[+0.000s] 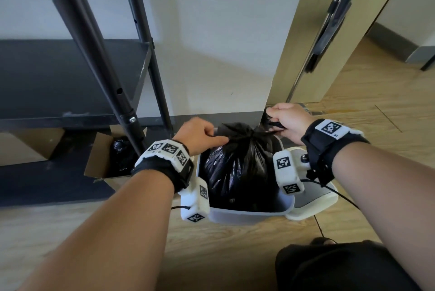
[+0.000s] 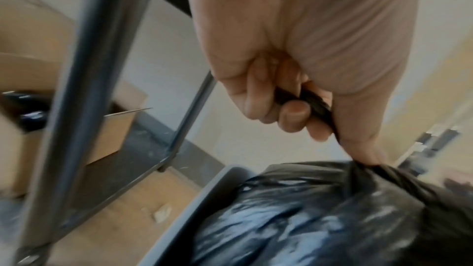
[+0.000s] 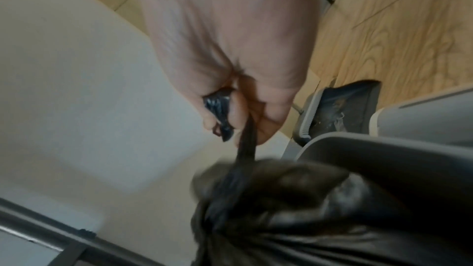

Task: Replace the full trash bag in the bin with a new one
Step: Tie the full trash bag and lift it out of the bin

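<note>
Black trash bag point(image 1: 237, 163) (still in the bin point(image 1: 247, 216)): left hand point(image 1: 200, 134) at nine o'clock, right hand point(image 1: 288, 122) at two, each gripping a tail; pull evenly to cinch the knot.

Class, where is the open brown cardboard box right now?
In the head view, the cardboard box sits on the floor, left of the grey bin, under the black metal shelf.

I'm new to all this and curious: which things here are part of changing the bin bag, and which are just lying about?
Part of the job:
full black bag
grey bin
left hand and right hand, each gripping an end of the bag's top

Just lying about:
black shelf rack
cardboard box
dustpan
</note>
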The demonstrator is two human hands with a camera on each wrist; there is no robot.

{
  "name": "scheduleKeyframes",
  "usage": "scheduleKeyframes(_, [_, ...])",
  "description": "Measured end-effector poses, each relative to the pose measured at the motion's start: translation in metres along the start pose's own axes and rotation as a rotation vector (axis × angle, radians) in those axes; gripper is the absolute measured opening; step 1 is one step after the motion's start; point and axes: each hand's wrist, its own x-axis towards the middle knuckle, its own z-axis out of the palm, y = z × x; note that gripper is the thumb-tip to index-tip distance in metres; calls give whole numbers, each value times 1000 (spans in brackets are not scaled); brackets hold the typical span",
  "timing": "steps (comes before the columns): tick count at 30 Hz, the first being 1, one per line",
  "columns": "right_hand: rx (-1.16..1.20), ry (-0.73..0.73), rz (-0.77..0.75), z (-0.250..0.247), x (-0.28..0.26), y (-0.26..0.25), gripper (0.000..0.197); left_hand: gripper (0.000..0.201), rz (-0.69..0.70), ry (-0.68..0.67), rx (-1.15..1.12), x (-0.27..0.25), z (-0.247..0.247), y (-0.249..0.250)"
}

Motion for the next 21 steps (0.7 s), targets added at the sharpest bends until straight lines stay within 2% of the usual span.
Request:
scheduleKeyframes(2, [-215,52,0,-8,1,6,21,50,-81,-21,-17,-5,1,-17])
scheduleKeyframes(4, [-264,69,28,-11,-1,9,18,52,-130,-28,-6,-8,1,-24])
scheduleKeyframes(6, [-375,79,-11,-10,-3,8,22,50,-147,-19,25,-8,-1,-21])
scheduleKeyframes(10, [-711,17,-214,-1,-10,-1,22,21,-109,-30,-2,-5,-18,-9])
scheduleKeyframes(13, [-706,-136,-260,11,-18,-7,12,18,-38,71,-284,-2,-29,14])
scheduleKeyframes(17, [-681,-358,-299,29,-31,-19,24,18,71,211,-436,2,-31,50])
scheduleKeyframes(21, [-646,-389,-374,31,-34,-22,15,14,106,248,-549,3,-29,57])
